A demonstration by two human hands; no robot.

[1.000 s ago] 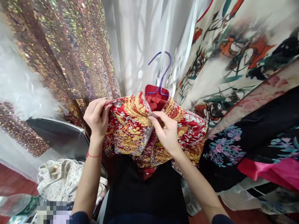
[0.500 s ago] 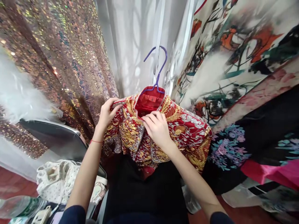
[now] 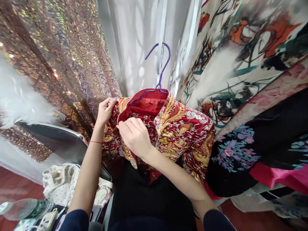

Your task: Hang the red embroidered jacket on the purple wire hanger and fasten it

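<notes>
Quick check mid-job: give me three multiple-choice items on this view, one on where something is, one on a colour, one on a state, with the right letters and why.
1. Where is the left hand?
A. on the left shoulder edge of the red embroidered jacket
B. on the water bottle
C. on the hanger hook

2. What colour is the hanger?
A. green
B. purple
C. white

3. How does the right hand stand?
A. hanging free
B. gripping the bottle
C. fingers curled on the jacket's front edge below the collar

Answers:
1 A, its fingers pinch the fabric there.
2 B, the hook above the collar is purple.
3 C, the fingertips press into the embroidered cloth.
</notes>
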